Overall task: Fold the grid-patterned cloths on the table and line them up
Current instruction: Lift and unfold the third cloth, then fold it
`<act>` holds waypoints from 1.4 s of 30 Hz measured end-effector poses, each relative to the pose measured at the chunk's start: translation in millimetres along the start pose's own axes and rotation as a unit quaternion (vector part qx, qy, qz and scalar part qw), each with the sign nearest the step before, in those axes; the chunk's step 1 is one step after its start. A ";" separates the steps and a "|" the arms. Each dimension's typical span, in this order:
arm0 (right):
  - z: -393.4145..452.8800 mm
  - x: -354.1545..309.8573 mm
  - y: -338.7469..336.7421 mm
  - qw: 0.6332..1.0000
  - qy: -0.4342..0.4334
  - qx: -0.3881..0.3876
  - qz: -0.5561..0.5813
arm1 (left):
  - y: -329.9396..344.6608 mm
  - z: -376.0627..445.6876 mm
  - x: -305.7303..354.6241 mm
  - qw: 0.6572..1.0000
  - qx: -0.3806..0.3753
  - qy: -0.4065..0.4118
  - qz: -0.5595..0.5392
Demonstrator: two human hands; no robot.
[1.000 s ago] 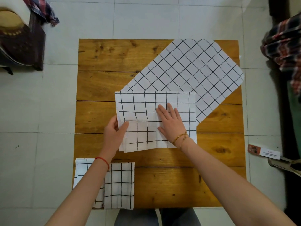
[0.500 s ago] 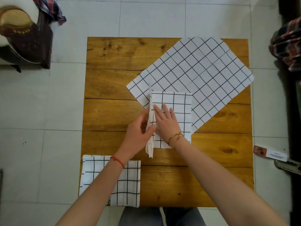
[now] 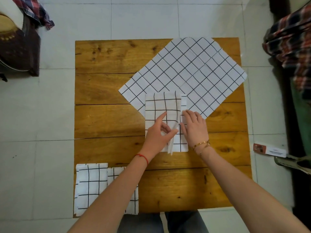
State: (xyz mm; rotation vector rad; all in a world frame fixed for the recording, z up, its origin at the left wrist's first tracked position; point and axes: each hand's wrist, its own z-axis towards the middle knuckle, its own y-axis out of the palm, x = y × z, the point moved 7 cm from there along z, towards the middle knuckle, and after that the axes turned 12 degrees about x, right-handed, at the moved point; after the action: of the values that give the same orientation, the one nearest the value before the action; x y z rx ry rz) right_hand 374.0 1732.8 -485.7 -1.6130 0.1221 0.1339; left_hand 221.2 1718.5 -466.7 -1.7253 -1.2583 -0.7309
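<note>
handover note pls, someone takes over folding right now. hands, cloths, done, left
Left hand: pinches the folded-over flap of the cloth being folded at mid-table.
Right hand: flat, fingers straight, pressing that cloth's right edge.
Done: two folded cloths side by side at the table's near left corner.
Left: flatten and finish this fold, set it in line with those two. Then fold the open cloth, lying diagonally at the far right, partly under the current one.

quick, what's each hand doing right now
Left hand: pinching the folded edge of the half-folded cloth.
Right hand: open, fingers flat, pressing that cloth.
</note>
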 end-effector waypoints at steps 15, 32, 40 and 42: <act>17.9 -0.6 -9.2 0.997 0.034 0.053 0.032 | -44.6 30.7 -7.5 0.952 0.112 0.114 0.262; 57.0 -97.8 39.7 0.981 -0.162 -0.098 -0.039 | -41.5 81.3 -21.8 0.843 -0.006 0.117 0.524; 60.3 -69.2 34.1 0.986 -0.134 -0.080 -0.056 | -42.3 82.3 -24.9 0.835 -0.010 0.125 0.536; 60.2 -49.5 30.8 0.989 -0.110 -0.075 -0.066 | -42.2 82.7 -25.9 0.833 -0.011 0.125 0.539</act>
State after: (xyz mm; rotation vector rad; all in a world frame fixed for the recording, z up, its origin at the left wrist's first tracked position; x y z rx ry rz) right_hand 319.5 1791.2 -510.8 -1.7396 -0.1693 0.2216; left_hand 170.8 1785.5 -514.1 -1.9140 0.0211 -0.2473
